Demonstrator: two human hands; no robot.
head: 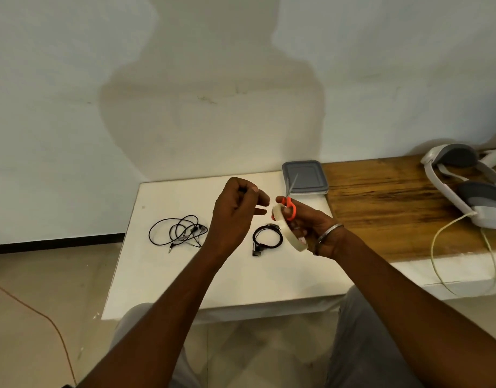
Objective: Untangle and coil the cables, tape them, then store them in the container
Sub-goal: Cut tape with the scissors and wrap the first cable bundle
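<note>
So you're sitting at a low white worktop (pixel 185 275) shoved up against a pale wall (pixel 129 93), with a tiled floor underneath and your shadow big on the wall. On the right the surface turns into a wood-grain top (pixel 381 197), where a white and grey headset (pixel 465 186) lies with a pale cord trailing off the edge.

The grey-lidded container (pixel 305 177) sits at the back, right at the seam between white and wood, lid on.

Your right hand (pixel 311 225) is curled around a roll of pale tape (pixel 290 233) and has orange-handled scissors (pixel 290 208) hooked in its fingers too, blades pointing up toward the container. Your left hand (pixel 235 214) is loosely closed just beside it, fingertips pinched, probably on the end of the tape, but it's too small to say for sure.

The coiled black cable (pixel 266 239) lies on the worktop just below and between your hands. The tangled cable (pixel 176 231) is off to the left, well apart from both hands.
</note>
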